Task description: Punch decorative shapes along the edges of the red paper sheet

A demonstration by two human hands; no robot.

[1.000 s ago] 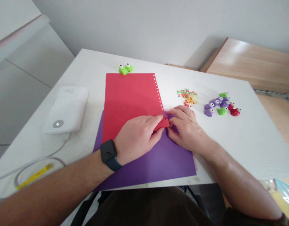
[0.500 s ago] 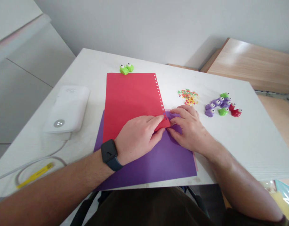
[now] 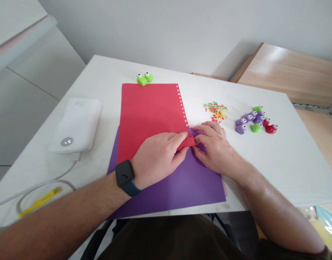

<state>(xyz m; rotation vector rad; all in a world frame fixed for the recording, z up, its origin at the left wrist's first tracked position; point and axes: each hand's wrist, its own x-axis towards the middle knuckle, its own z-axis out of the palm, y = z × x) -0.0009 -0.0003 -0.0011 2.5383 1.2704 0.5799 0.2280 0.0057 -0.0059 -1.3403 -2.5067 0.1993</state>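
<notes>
A sheet of red paper (image 3: pixel 149 112) with a row of small punched shapes down its right edge lies partly over a sheet of purple paper (image 3: pixel 179 187). My left hand (image 3: pixel 162 155), with a watch on the wrist, pinches the red sheet near its lower right corner, thumb below and fingers on top. At the same corner, my right hand (image 3: pixel 213 148) has its thumb and index fingertips closed on the edge of the red paper. Its other fingers rest over the purple sheet. Purple shows through the punched holes beside my left fingertips.
Right of the red sheet lies a pile of small colourful paper cut-outs (image 3: pixel 216 111). Several purple, green and red craft punches (image 3: pixel 247 121) are grouped further right. Two green ones (image 3: pixel 143 78) stand behind the paper. A white power bank (image 3: pixel 78 124) with a cable (image 3: pixel 64 175) lies left.
Both hands keep hold of the red paper's corner with hardly any movement. The whole view has shifted very slightly.
</notes>
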